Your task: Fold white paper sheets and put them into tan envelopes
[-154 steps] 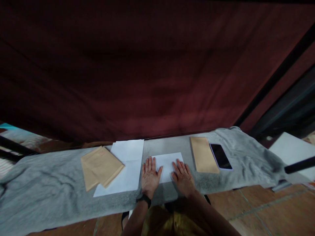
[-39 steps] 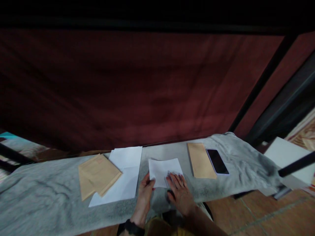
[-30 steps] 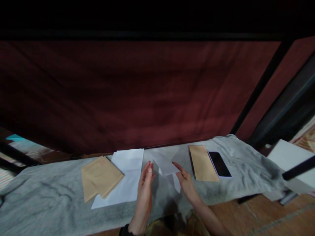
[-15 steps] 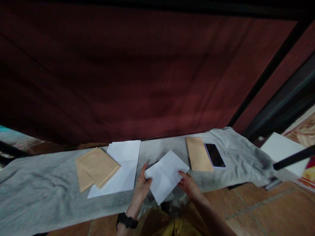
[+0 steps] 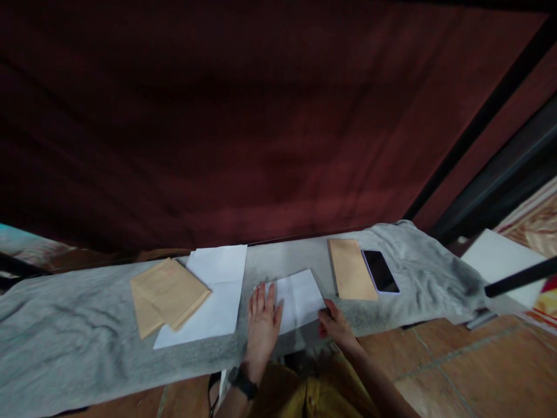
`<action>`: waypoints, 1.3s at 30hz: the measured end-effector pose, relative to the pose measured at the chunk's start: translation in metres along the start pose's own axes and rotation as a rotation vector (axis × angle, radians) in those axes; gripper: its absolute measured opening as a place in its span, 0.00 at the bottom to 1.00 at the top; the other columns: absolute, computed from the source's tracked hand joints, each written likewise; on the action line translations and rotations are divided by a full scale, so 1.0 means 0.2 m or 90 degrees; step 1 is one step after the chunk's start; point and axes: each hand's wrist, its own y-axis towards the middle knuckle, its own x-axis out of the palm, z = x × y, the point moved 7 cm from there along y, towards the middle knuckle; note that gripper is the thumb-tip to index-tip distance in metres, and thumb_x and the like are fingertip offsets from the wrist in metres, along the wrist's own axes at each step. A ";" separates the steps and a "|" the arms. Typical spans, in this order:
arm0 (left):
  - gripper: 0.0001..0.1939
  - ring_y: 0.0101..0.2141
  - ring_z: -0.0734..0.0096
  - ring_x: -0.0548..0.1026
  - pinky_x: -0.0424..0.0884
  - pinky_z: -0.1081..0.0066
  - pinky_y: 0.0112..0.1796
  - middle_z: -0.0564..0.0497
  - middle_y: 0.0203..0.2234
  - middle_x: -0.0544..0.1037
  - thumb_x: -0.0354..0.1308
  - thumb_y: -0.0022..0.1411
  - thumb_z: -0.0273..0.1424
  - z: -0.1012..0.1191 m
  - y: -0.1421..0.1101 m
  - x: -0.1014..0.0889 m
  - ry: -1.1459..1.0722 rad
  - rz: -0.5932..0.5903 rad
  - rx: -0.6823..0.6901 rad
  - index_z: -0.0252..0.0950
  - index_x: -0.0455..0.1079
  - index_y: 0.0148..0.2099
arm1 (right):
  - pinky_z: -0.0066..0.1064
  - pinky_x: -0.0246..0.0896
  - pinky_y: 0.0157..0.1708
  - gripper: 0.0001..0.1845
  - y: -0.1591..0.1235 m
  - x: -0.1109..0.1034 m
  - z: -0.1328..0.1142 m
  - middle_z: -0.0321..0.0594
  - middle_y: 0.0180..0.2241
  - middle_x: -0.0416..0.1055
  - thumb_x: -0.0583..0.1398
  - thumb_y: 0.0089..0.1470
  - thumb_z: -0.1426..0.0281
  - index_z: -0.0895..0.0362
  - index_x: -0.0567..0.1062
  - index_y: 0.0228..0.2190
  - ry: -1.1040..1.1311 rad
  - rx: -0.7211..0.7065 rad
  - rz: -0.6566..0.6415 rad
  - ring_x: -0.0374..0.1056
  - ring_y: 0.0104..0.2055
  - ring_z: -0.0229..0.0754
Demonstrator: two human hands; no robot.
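A folded sheet of white paper lies on the grey cloth in front of me, with a crease across its middle. My left hand rests flat on the paper's left part, fingers stretched out, and hides that end. At the lower right corner, my right hand has its fingers curled in and pinches the paper's edge. To the left, brown envelopes overlap larger white sheets. On the right lies a stack of brown envelopes, squared up.
A phone with a pale purple case lies right of the brown stack. The grey cloth covers a narrow bench. Behind it hangs a dark red fabric. A black bar juts in at the right, near a white board.
The paper has come down from a tilted hold between both hands to lie flat on the cloth. My left hand has gone from gripping its edge to lying spread on top.
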 end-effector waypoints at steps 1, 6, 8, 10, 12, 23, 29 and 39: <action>0.28 0.67 0.48 0.59 0.61 0.47 0.62 0.39 0.67 0.64 0.48 0.72 0.38 0.03 -0.04 0.03 0.038 -0.019 0.018 0.38 0.57 0.71 | 0.38 0.74 0.30 0.24 -0.02 -0.03 -0.03 0.40 0.31 0.75 0.63 0.49 0.61 0.55 0.75 0.48 -0.065 -0.057 0.019 0.74 0.29 0.47; 0.28 0.66 0.45 0.61 0.61 0.45 0.62 0.38 0.67 0.64 0.49 0.72 0.43 0.08 -0.15 0.13 0.137 -0.089 0.083 0.38 0.62 0.69 | 0.49 0.70 0.51 0.25 -0.14 0.02 -0.23 0.56 0.52 0.72 0.53 0.64 0.66 0.60 0.69 0.59 -0.509 -0.431 0.092 0.71 0.54 0.56; 0.28 0.67 0.45 0.61 0.61 0.45 0.62 0.38 0.67 0.63 0.50 0.72 0.43 0.07 -0.14 0.14 0.153 -0.101 0.088 0.38 0.63 0.69 | 0.46 0.66 0.58 0.24 -0.15 0.15 -0.27 0.54 0.60 0.68 0.51 0.67 0.67 0.58 0.68 0.61 -0.592 -0.509 0.044 0.65 0.61 0.53; 0.28 0.67 0.45 0.60 0.61 0.45 0.62 0.38 0.68 0.63 0.50 0.71 0.42 0.06 -0.13 0.13 0.160 -0.106 0.091 0.38 0.63 0.69 | 0.45 0.60 0.63 0.24 -0.13 0.30 -0.29 0.50 0.65 0.63 0.50 0.68 0.67 0.57 0.67 0.62 -0.654 -0.555 -0.014 0.60 0.66 0.50; 0.27 0.67 0.47 0.61 0.61 0.46 0.62 0.39 0.68 0.63 0.50 0.72 0.40 0.05 -0.13 0.12 0.163 -0.107 0.096 0.40 0.62 0.69 | 0.47 0.55 0.65 0.25 -0.09 0.41 -0.29 0.46 0.67 0.61 0.50 0.68 0.69 0.55 0.67 0.63 -0.700 -0.568 -0.041 0.56 0.68 0.50; 0.26 0.68 0.55 0.59 0.55 0.47 0.66 0.46 0.68 0.64 0.44 0.73 0.36 0.21 -0.01 0.16 0.111 -0.077 0.031 0.39 0.60 0.70 | 0.54 0.44 0.68 0.30 -0.01 0.47 -0.17 0.48 0.70 0.53 0.54 0.65 0.70 0.54 0.61 0.67 -0.844 -0.577 0.011 0.49 0.71 0.53; 0.29 0.67 0.51 0.60 0.60 0.48 0.63 0.41 0.67 0.64 0.46 0.73 0.41 0.11 0.01 0.17 0.120 -0.072 -0.005 0.36 0.59 0.71 | 0.49 0.47 0.68 0.27 0.05 0.38 -0.18 0.44 0.68 0.57 0.50 0.68 0.68 0.53 0.63 0.66 -0.805 -0.564 0.031 0.55 0.69 0.49; 0.29 0.68 0.50 0.57 0.58 0.47 0.64 0.39 0.69 0.60 0.48 0.71 0.39 0.07 -0.01 0.16 0.127 -0.084 -0.008 0.36 0.60 0.70 | 0.54 0.51 0.65 0.29 0.11 0.47 -0.18 0.57 0.67 0.59 0.48 0.69 0.67 0.63 0.60 0.67 -0.708 -0.532 0.104 0.56 0.69 0.55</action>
